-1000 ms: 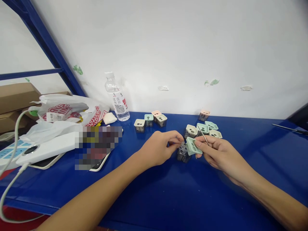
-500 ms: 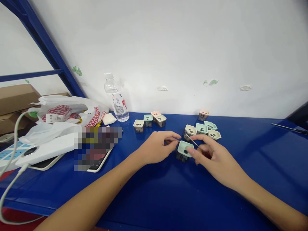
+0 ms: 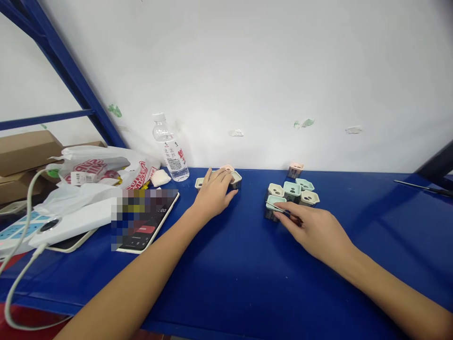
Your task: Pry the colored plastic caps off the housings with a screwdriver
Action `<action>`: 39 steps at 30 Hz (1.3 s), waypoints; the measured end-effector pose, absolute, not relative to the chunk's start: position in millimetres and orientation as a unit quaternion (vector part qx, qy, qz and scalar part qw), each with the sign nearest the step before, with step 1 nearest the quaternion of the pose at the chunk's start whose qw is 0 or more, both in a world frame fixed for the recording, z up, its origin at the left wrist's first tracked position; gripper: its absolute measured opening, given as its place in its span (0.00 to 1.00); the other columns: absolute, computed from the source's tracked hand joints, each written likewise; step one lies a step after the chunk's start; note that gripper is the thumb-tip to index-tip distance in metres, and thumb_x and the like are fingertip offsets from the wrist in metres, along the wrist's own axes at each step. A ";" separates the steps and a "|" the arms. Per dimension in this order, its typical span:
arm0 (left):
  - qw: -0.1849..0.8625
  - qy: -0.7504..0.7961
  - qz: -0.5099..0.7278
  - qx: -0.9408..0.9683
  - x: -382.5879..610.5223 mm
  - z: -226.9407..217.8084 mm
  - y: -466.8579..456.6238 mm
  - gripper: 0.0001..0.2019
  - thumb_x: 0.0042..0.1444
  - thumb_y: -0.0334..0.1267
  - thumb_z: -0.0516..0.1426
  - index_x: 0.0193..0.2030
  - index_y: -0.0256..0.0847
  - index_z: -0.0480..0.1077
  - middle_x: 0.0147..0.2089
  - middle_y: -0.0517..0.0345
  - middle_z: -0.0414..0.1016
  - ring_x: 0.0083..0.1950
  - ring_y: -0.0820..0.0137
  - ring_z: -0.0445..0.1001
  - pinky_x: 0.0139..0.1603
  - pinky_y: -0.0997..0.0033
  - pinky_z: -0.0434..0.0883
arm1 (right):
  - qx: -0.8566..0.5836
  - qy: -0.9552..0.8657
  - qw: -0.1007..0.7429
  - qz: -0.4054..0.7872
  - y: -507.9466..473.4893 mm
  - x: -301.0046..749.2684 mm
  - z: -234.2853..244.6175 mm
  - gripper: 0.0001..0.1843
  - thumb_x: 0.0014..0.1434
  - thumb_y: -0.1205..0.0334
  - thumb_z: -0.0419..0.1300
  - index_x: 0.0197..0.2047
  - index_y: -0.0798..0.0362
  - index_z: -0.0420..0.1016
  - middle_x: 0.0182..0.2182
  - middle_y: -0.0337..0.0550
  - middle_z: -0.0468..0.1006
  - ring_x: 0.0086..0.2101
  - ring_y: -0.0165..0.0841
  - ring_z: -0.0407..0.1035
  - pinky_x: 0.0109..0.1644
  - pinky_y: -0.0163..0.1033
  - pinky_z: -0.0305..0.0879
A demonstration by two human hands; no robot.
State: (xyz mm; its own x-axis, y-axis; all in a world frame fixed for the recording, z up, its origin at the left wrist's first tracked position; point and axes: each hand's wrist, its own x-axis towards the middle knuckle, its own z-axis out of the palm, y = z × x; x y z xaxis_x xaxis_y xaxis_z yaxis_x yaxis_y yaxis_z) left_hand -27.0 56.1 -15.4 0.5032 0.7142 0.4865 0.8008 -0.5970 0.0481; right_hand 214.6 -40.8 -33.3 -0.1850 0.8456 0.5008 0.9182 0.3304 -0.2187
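Observation:
My left hand (image 3: 214, 191) reaches over the left group of two-hole pencil sharpeners, its thumb and fingers apart. It covers part of that group; a cream sharpener (image 3: 235, 179) shows beside the fingers, another cream one (image 3: 198, 183) to the left. A pink one (image 3: 227, 168) sits behind. In my right hand (image 3: 311, 224) is a slim screwdriver (image 3: 279, 207), its metal shaft pointing left across the top of a mint sharpener (image 3: 276, 202). The fingertips are at that sharpener's near right side. Behind it stand a cream sharpener (image 3: 276, 190) and two mint ones (image 3: 292, 190), (image 3: 305, 184).
A pink sharpener (image 3: 295, 169) stands near the wall. At the left are a water bottle (image 3: 173, 156), a plastic bag (image 3: 95, 165), a phone (image 3: 148, 226) and a white power bank (image 3: 78, 222) with a cable. Another screwdriver (image 3: 417, 185) lies far right on the blue table (image 3: 226, 274).
My left hand has left the near mint sharpener and moved left to the other group. That mint sharpener now stands closer to the right group, with my right hand and screwdriver still at it.

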 end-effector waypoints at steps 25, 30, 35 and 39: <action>-0.394 -0.300 -0.215 -0.842 1.3 -9.1 -8.1 0.23 0.44 0.40 0.68 0.43 0.41 0.62 0.42 0.58 0.67 0.40 0.71 0.69 0.42 0.68 0.70 | -0.506 -0.829 0.149 0.186 -56.4 216.1 -16.4 0.24 0.60 0.45 0.59 0.56 0.44 0.66 0.43 0.39 0.75 0.35 0.35 0.71 0.33 0.38 0.65; -0.333 -0.255 -0.190 -0.888 0.2 -7.0 -6.2 0.19 0.44 0.37 0.67 0.40 0.40 0.64 0.41 0.59 0.64 0.41 0.70 0.65 0.41 0.69 0.67 | -0.499 -0.843 0.114 0.168 -58.2 213.8 -14.6 0.22 0.62 0.45 0.57 0.55 0.46 0.67 0.41 0.41 0.73 0.35 0.37 0.70 0.35 0.42 0.66; -0.322 -0.216 -0.196 -0.901 2.6 -9.8 -5.6 0.15 0.46 0.37 0.65 0.37 0.40 0.63 0.43 0.57 0.60 0.38 0.73 0.63 0.38 0.72 0.66 | -0.493 -0.849 0.103 0.162 -60.6 210.6 -12.1 0.16 0.64 0.52 0.57 0.52 0.46 0.68 0.42 0.41 0.73 0.36 0.38 0.71 0.37 0.44 0.67; -0.314 -0.197 -0.197 -0.908 4.9 -10.3 -6.1 0.14 0.46 0.36 0.65 0.35 0.39 0.63 0.41 0.59 0.60 0.37 0.73 0.63 0.36 0.73 0.64 | -0.491 -0.848 0.108 0.165 -62.4 209.5 -11.5 0.13 0.64 0.54 0.57 0.50 0.47 0.69 0.42 0.41 0.73 0.35 0.37 0.71 0.36 0.44 0.66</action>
